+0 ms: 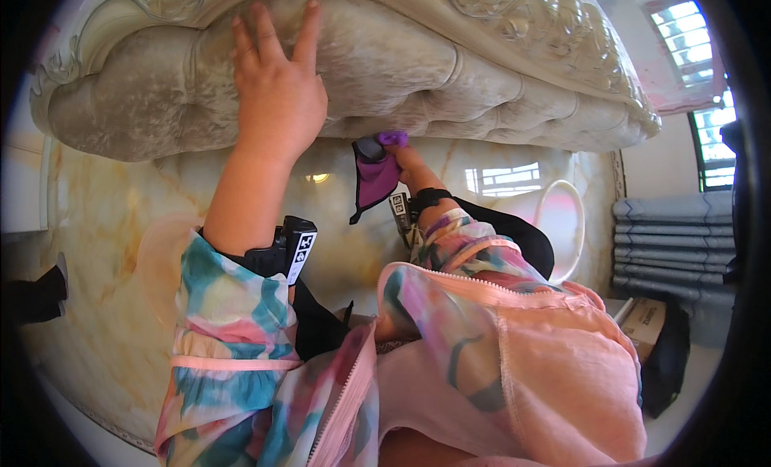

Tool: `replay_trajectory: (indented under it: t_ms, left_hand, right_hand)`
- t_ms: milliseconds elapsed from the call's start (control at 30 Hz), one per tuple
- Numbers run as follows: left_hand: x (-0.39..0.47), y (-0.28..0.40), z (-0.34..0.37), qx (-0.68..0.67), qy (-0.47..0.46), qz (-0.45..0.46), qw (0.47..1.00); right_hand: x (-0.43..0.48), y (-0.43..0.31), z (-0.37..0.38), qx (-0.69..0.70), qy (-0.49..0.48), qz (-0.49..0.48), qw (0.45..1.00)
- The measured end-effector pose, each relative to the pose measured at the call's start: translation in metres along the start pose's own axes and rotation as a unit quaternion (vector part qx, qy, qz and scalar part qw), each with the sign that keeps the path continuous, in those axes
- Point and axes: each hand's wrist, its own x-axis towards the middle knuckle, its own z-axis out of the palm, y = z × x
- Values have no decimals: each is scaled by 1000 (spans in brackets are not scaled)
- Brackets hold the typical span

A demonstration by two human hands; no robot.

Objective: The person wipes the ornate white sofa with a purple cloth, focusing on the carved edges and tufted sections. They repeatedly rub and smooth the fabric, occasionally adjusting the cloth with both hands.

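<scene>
My left hand (pixel 278 87) lies palm down, fingers spread, on a tufted velvet-like cushioned panel (pixel 385 57) of a large piece of furniture. Above the padding runs its glossy cream frame with carved scrollwork (pixel 512 15). Lower down, my right hand (pixel 412 164) grips a purple cloth (pixel 376 181) with dark edging, close to the bottom of the padding. Part of the cloth is bunched at my fingers and a corner hangs down. Some of my right fingers are hidden behind it. Both wrists wear black straps with small tagged devices.
Below is a shiny marble-patterned floor (pixel 120 184). A white bucket (pixel 579 226) stands to the right, partly behind my right arm. Farther right are grey-blue folds of fabric (pixel 674 238), a cardboard box (pixel 643 328) and a black bag (pixel 668 358). A dark-clad foot or similar object (pixel 45 295) shows at far left.
</scene>
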Motion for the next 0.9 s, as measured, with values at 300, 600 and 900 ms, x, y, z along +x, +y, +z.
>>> replay_trajectory:
  t_ms: [300,600,900]
  left_hand:
    - [6,0,2,-8,-11,-20,1000]
    - [6,-5,-3,-40,-11,-19,999]
    - [4,7,-6,-116,92,-31,988]
  right_hand:
    - [-61,-122,-27,-20,-25,12,999]
    - [-181,-216,-21,-206,-39,-224,952]
    - [-215,-219,49,-330,163,-630,683]
